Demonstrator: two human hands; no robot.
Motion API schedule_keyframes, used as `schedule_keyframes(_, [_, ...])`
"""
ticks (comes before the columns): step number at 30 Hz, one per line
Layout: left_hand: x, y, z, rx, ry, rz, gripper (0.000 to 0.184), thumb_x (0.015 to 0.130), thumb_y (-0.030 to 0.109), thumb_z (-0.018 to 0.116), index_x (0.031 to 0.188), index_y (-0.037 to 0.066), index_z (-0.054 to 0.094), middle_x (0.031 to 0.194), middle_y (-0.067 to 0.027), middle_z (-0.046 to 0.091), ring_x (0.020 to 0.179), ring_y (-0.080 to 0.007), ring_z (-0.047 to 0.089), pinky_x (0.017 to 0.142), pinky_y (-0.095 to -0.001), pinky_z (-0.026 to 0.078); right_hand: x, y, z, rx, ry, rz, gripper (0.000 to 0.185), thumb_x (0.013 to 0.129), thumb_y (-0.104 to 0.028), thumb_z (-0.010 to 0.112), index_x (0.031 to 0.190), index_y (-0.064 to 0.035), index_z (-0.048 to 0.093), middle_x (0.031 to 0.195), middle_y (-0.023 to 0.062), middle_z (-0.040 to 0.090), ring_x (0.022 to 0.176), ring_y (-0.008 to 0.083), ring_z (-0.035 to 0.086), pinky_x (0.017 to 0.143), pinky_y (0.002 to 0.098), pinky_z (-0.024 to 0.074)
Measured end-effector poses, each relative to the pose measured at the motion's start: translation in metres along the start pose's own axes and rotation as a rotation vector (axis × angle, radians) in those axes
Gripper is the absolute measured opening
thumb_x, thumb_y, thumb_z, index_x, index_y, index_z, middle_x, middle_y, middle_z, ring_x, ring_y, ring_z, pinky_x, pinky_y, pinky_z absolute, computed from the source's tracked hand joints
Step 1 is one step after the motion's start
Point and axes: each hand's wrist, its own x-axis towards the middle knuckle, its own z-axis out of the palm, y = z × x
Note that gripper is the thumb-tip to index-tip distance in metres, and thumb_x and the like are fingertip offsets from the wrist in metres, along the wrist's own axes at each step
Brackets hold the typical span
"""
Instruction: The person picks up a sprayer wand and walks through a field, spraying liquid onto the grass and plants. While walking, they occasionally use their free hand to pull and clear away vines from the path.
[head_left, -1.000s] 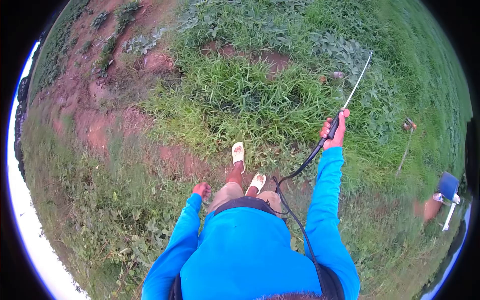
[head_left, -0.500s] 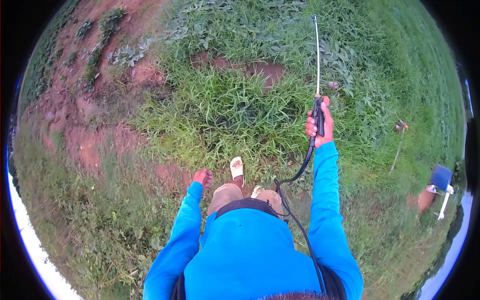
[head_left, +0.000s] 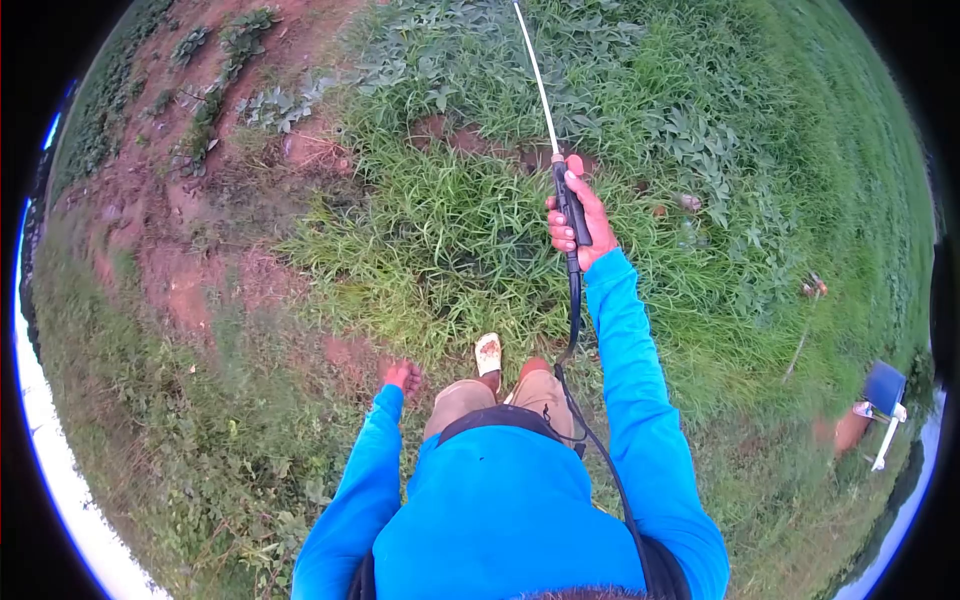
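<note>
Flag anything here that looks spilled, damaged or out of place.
Little stands out. The pale clog has reddish-brown smears, probably soil. A small pale object sits in the greenery beyond the right hand, perhaps litter, but too small to identify. The held wand looks straight.

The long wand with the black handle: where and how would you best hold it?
Probably by the black handle, coming from its right side, where the right hand grips it now. The handle is thicker than the pale rod, which points away from the person, and the black hose trails from its near end.
</note>
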Motion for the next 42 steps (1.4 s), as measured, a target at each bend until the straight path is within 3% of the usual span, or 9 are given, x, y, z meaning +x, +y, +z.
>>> schedule_keyframes(6, [-0.002, 0.000, 0.015, -0.024, -0.069, 0.056, 0.035, 0.091, 0.043, 0.045, 0.091, 0.010, 0.057, 0.073, -0.0035, 0.060, 0.053, -0.0145, 0.053, 0.045, -0.0294, 0.040, 0.046, -0.016, 0.009, -0.184, 0.085, -0.022, 0.051, 0.076, -0.054, 0.067, 0.081, -0.0062, 0.051, 0.059, -0.0008, 0.046, 0.040, 0.0062, 0.041, 0.033, 0.0200, 0.0334])
schedule_keyframes(13, [-0.022, 0.032, 0.046, -0.034, -0.076, 0.132, 0.033, 0.090, 0.039, 0.047, 0.090, 0.008, 0.056, 0.073, -0.0030, 0.057, 0.053, -0.0128, 0.051, 0.044, -0.0269, 0.041, 0.026, -0.047, -0.057, -0.189, 0.225, -0.207, 0.045, 0.077, -0.049, 0.067, 0.082, -0.0063, 0.051, 0.062, 0.0008, 0.050, 0.044, 0.0086, 0.046, 0.037, 0.0219, 0.0371])
schedule_keyframes(16, [-0.016, 0.038, 0.061, -0.032, -0.047, 0.132, 0.033, 0.085, 0.034, 0.046, 0.092, 0.004, 0.058, 0.073, -0.0095, 0.062, 0.058, -0.0205, 0.058, 0.047, -0.0343, 0.045, -0.006, -0.061, -0.092, -0.129, 0.330, -0.279, 0.045, 0.077, -0.048, 0.069, 0.083, -0.0073, 0.050, 0.062, 0.0017, 0.050, 0.045, 0.0099, 0.048, 0.039, 0.0232, 0.0381])
schedule_keyframes(18, [-0.014, 0.043, 0.072, 0.022, -0.041, 0.128, 0.033, 0.085, 0.035, 0.046, 0.092, 0.005, 0.058, 0.074, -0.0096, 0.063, 0.058, -0.0204, 0.058, 0.047, -0.0347, 0.044, -0.028, -0.070, -0.119, -0.064, 0.402, -0.315, 0.044, 0.078, -0.047, 0.069, 0.084, -0.0074, 0.050, 0.062, 0.0021, 0.050, 0.046, 0.0104, 0.048, 0.039, 0.0239, 0.0384])
schedule_keyframes(23, [0.002, 0.054, 0.095, 0.084, -0.042, 0.161, 0.034, 0.085, 0.037, 0.045, 0.093, 0.006, 0.059, 0.077, -0.0091, 0.064, 0.059, -0.0197, 0.058, 0.048, -0.0351, 0.043, -0.085, -0.097, -0.187, 0.101, 0.346, -0.413, 0.039, 0.082, -0.044, 0.066, 0.085, -0.0078, 0.052, 0.063, 0.0024, 0.050, 0.045, 0.0104, 0.047, 0.035, 0.0226, 0.0361])
schedule_keyframes(33, [0.044, 0.151, 0.156, 0.227, -0.087, 0.175, 0.034, 0.084, 0.038, 0.045, 0.093, 0.008, 0.058, 0.078, -0.0066, 0.063, 0.059, -0.0178, 0.056, 0.048, -0.0338, 0.042, -0.134, -0.141, -0.246, 0.183, 0.516, -0.565, 0.042, 0.085, -0.047, 0.061, 0.087, -0.0064, 0.053, 0.064, 0.0010, 0.048, 0.044, 0.0084, 0.044, 0.035, 0.0217, 0.0357])
schedule_keyframes(42, [0.168, 0.274, 0.206, 0.214, -0.070, -0.047, 0.029, 0.085, 0.033, 0.047, 0.087, 0.004, 0.055, 0.067, -0.0087, 0.056, 0.050, -0.0190, 0.051, 0.041, -0.0327, 0.035, -0.014, -0.237, -0.236, 0.271, 0.358, -0.494, 0.039, 0.091, -0.043, 0.054, 0.094, -0.0041, 0.055, 0.063, 0.0019, 0.049, 0.043, 0.0088, 0.044, 0.034, 0.0220, 0.0355])
